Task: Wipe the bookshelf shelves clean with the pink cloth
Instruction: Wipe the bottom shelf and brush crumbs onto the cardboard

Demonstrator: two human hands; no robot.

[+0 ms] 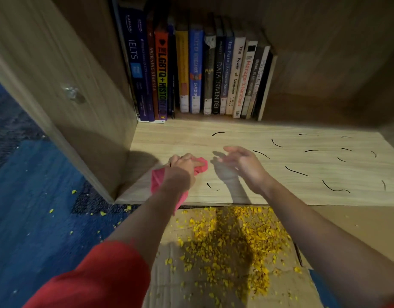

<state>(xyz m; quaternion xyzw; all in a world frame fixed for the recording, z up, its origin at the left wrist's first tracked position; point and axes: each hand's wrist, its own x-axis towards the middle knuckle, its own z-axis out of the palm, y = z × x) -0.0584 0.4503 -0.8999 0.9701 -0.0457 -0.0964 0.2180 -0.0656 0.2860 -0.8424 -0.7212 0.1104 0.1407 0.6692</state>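
Currently: pink cloth (201,166) bunched in left hand (182,163) grip, near front-left corner of shelf (269,196). Right hand (244,165) fingers loose, holding nothing, hovering mid-shelf. Risk: black marks (296,171) toward right edge missed or smeared; cloth tail trailing over front edge, dragging yellow crumbs (231,236) onto shelf.

Books (198,72) behind cloth (200,166) on shelf (280,196)

Your cloth (201,166): pink.
Your sleeve (102,274): red.
Shelf (180,138): pale wood grain with black squiggles (296,171).
Crumbs (231,236): yellow.
Carpet (36,207): blue.
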